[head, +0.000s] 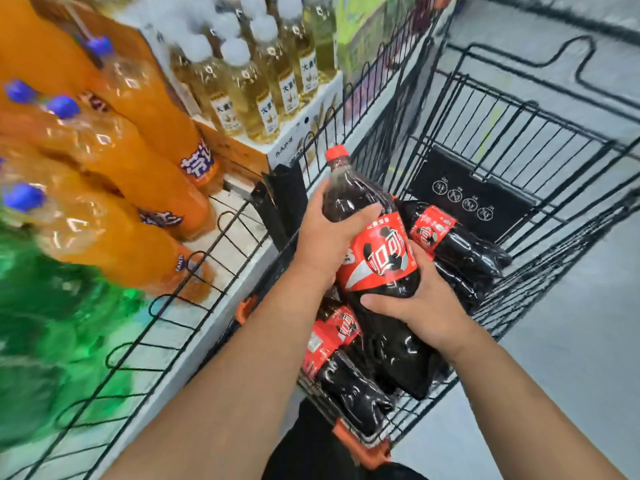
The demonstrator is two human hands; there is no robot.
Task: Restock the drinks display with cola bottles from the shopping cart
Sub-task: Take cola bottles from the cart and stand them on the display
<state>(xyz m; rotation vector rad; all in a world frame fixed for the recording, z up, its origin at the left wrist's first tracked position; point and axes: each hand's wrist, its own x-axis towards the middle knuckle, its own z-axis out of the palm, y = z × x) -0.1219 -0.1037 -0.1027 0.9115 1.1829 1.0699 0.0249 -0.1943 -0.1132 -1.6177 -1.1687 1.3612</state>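
Observation:
Both my hands hold one large cola bottle (pixel 375 258) with a red cap and red label, tilted, above the black wire shopping cart (pixel 540 188). My left hand (pixel 325 237) grips its upper body just below the neck. My right hand (pixel 426 303) grips it lower down, under the label. Other cola bottles lie in the cart: one to the right (pixel 460 244) and one below (pixel 343 368), partly hidden by the held bottle and my arms.
The drinks display with a black wire front rail (pixel 221 237) runs along the left. It holds orange soda bottles (pixel 145 109) with blue caps, blurred green bottles (pixel 41 327) and pale yellow drink bottles (pixel 263 81) on a carton. Grey floor lies right of the cart.

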